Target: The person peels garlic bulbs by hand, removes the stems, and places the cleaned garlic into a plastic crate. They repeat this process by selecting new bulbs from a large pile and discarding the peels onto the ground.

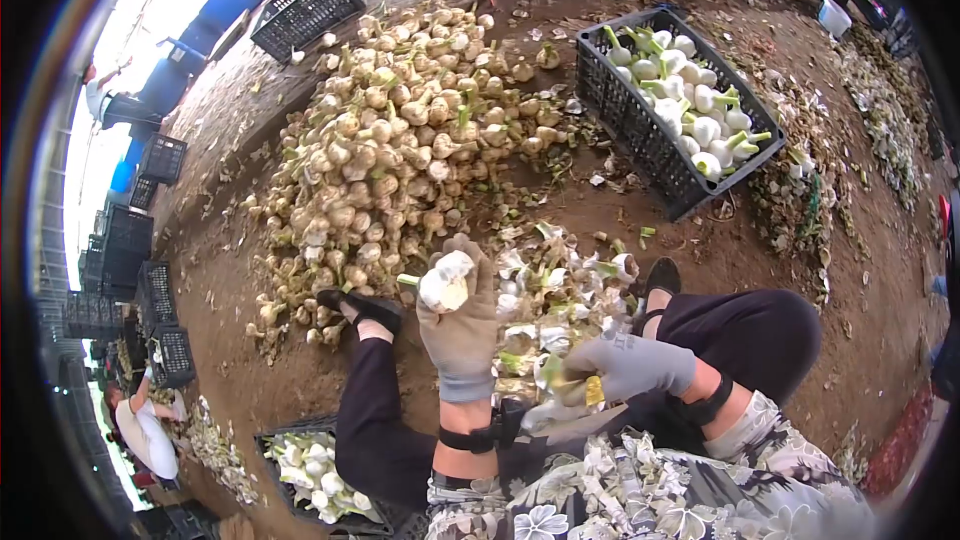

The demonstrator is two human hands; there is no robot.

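Observation:
My left hand (pixel 462 325), in a soiled work glove, is raised with the palm turned up and its fingers curled round a garlic bulb (pixel 443 285). The bulb is white with a patch of yellowish skin, and its short green stem points left. Lower and to the right, my gloved right hand (pixel 630 365) is closed near my lap. A small yellow piece (pixel 595 390) and a blurred greenish bit show at its fingers; I cannot make out what it grips. Between my legs lies a heap of garlic peelings and cut stems (pixel 545 295).
A large pile of untrimmed garlic (pixel 390 140) spreads ahead. One black crate (pixel 640 155) of white bulbs stands front right, another crate (pixel 265 450) by my left leg. More crates (pixel 315 5) and blue barrels (pixel 225 10) line the left. Other people (pixel 145 430) are at the left edge.

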